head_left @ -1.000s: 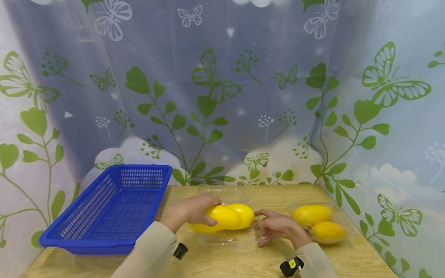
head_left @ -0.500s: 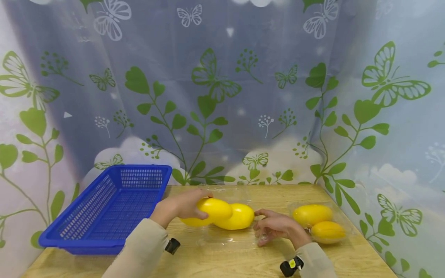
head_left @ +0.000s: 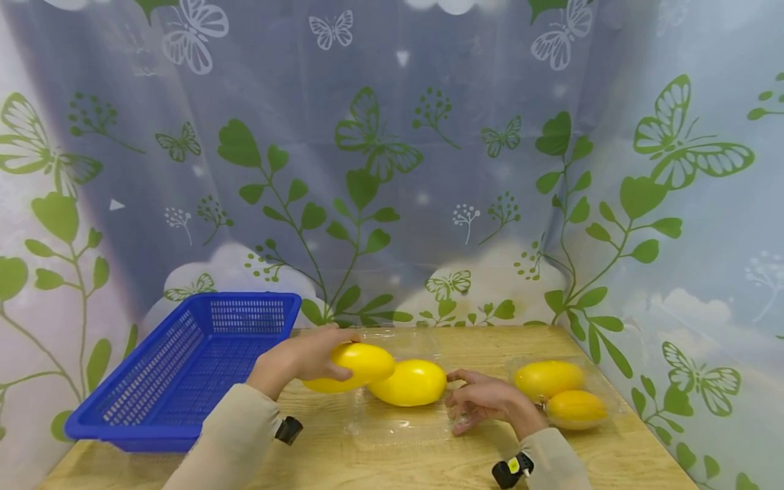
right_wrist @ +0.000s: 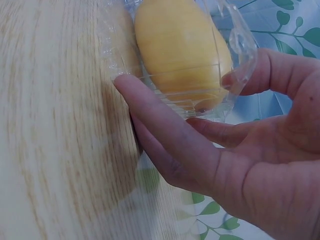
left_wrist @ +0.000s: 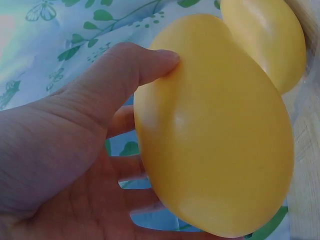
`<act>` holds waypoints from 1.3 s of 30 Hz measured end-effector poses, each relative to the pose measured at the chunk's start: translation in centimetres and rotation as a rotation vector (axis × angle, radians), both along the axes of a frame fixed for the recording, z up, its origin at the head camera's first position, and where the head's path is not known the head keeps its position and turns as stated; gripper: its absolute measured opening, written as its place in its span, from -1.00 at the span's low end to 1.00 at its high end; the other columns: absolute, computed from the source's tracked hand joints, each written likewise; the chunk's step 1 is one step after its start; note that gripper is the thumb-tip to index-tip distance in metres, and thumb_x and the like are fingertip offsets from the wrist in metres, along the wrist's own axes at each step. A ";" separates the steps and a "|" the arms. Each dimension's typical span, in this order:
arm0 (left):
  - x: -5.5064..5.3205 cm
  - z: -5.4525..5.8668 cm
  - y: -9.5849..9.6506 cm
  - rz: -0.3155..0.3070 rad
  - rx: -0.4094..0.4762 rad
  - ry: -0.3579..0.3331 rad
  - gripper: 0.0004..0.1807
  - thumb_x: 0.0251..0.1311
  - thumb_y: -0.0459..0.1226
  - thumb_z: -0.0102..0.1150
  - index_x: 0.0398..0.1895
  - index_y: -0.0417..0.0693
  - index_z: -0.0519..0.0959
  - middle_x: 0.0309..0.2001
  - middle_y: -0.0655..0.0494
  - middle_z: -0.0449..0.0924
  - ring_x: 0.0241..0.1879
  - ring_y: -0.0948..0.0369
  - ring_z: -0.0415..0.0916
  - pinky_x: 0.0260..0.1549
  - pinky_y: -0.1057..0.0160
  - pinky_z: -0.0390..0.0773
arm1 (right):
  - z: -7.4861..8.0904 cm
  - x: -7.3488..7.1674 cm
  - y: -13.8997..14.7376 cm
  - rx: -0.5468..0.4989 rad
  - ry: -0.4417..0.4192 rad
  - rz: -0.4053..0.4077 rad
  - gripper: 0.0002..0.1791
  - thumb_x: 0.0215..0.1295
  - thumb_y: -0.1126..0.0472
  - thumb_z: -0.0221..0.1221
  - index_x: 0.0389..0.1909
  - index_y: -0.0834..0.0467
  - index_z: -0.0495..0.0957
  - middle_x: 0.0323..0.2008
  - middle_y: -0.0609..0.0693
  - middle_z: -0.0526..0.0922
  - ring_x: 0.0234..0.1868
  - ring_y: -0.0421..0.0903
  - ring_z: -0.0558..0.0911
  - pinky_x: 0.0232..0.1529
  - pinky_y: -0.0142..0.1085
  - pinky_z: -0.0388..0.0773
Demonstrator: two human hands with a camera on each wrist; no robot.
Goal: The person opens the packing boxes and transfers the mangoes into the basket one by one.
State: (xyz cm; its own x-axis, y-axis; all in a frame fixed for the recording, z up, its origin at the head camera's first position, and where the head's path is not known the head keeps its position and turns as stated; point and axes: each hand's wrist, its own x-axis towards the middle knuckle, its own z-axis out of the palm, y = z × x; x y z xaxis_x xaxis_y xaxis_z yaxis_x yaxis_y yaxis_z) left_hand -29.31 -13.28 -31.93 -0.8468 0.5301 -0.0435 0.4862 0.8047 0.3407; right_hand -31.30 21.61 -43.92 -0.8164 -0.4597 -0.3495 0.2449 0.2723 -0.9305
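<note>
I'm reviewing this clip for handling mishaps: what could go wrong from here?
The held yellow fruit looks smooth and glossy, so it might slip from the left hand. The clear container looks thin; the right hand gripping its edge could bend it, perhaps shifting the second yellow fruit inside.

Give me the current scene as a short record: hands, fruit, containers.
Left hand: holds first yellow fruit
Right hand: holds the edge of a clear plastic container
Second yellow fruit: in that container
Third yellow fruit and fourth yellow fruit: in clear plastic, right side of table
Blue basket: left side of table
First and second fruit touching: cannot tell
</note>
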 end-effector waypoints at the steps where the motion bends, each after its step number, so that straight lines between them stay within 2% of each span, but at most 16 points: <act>1: 0.0 0.0 -0.2 0.006 0.000 -0.002 -0.40 0.27 -0.15 0.40 0.37 0.04 0.50 0.13 0.00 0.57 -0.01 0.13 0.51 0.14 -0.09 0.56 | 0.0 0.0 0.0 0.000 -0.002 -0.001 -0.15 0.21 0.38 0.09 0.54 0.38 0.03 0.18 0.43 0.50 -0.33 -0.09 0.65 -0.11 -0.04 0.79; 9: 0.2 0.2 -1.4 0.031 0.018 0.009 -0.42 0.27 -0.15 0.41 0.35 -0.01 0.51 0.19 -0.06 0.56 0.03 0.08 0.53 0.16 -0.13 0.56 | 0.1 0.0 -0.1 0.003 -0.005 -0.008 -0.14 0.20 0.39 0.09 0.54 0.38 0.03 0.20 0.45 0.49 -0.34 -0.08 0.65 -0.13 -0.05 0.79; 15: 0.0 0.4 -2.3 0.031 0.029 0.035 -0.47 0.28 -0.13 0.39 0.31 0.03 0.54 0.19 -0.05 0.56 0.05 0.08 0.51 0.13 -0.11 0.56 | 0.2 0.2 -0.2 0.004 0.001 -0.011 -0.15 0.22 0.38 0.09 0.53 0.39 0.03 0.15 0.42 0.51 -0.39 -0.13 0.62 -0.12 -0.05 0.79; 23: -0.3 1.3 -3.6 0.023 0.021 0.087 -0.40 0.28 -0.11 0.38 0.35 -0.09 0.51 0.13 -0.09 0.57 0.01 0.07 0.48 0.08 -0.09 0.56 | 0.1 0.1 -0.1 0.001 0.002 -0.008 -0.16 0.21 0.39 0.08 0.53 0.39 0.02 0.15 0.42 0.51 -0.36 -0.11 0.63 -0.12 -0.05 0.79; 29: -0.6 1.9 -4.5 0.045 0.015 0.091 -0.40 0.30 -0.10 0.37 0.37 -0.06 0.49 0.22 -0.13 0.56 0.18 -0.09 0.48 0.14 -0.20 0.54 | 0.1 0.0 0.0 -0.002 0.002 -0.013 -0.17 0.25 0.37 0.09 0.53 0.39 0.02 0.11 0.41 0.53 -0.46 -0.17 0.60 -0.14 -0.05 0.79; 32: -0.6 2.3 -4.9 0.054 0.003 0.096 -0.39 0.30 -0.08 0.36 0.37 -0.05 0.49 0.19 -0.13 0.56 0.13 -0.07 0.49 0.11 -0.20 0.54 | 0.1 0.0 0.0 -0.004 0.001 -0.014 -0.18 0.28 0.36 0.09 0.54 0.39 0.02 0.06 0.39 0.56 -0.50 -0.20 0.59 -0.14 -0.05 0.79; 36: -0.7 2.7 -5.7 0.060 -0.002 0.099 -0.38 0.30 -0.09 0.36 0.38 -0.07 0.48 0.09 -0.13 0.54 -0.04 0.04 0.48 0.06 -0.15 0.56 | 0.1 0.0 -0.1 -0.006 -0.006 -0.009 -0.18 0.29 0.36 0.09 0.54 0.39 0.01 0.04 0.37 0.57 -0.50 -0.21 0.58 -0.13 -0.05 0.79; 39: -0.8 3.0 -6.3 0.063 0.004 0.104 -0.36 0.31 -0.09 0.35 0.40 -0.09 0.46 0.11 -0.16 0.54 -0.04 0.04 0.48 0.06 -0.14 0.55 | 0.1 0.0 -0.2 -0.003 -0.008 -0.014 -0.18 0.29 0.36 0.09 0.54 0.39 0.01 0.03 0.36 0.57 -0.51 -0.21 0.56 -0.13 -0.05 0.79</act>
State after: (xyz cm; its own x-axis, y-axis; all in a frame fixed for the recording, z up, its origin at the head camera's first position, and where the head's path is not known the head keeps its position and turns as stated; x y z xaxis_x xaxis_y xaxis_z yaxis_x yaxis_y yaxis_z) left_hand -30.13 -19.55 -28.95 -0.8784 0.4755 0.0480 0.4673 0.8336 0.2946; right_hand -31.29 21.46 -43.83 -0.8198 -0.4494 -0.3550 0.2565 0.2660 -0.9292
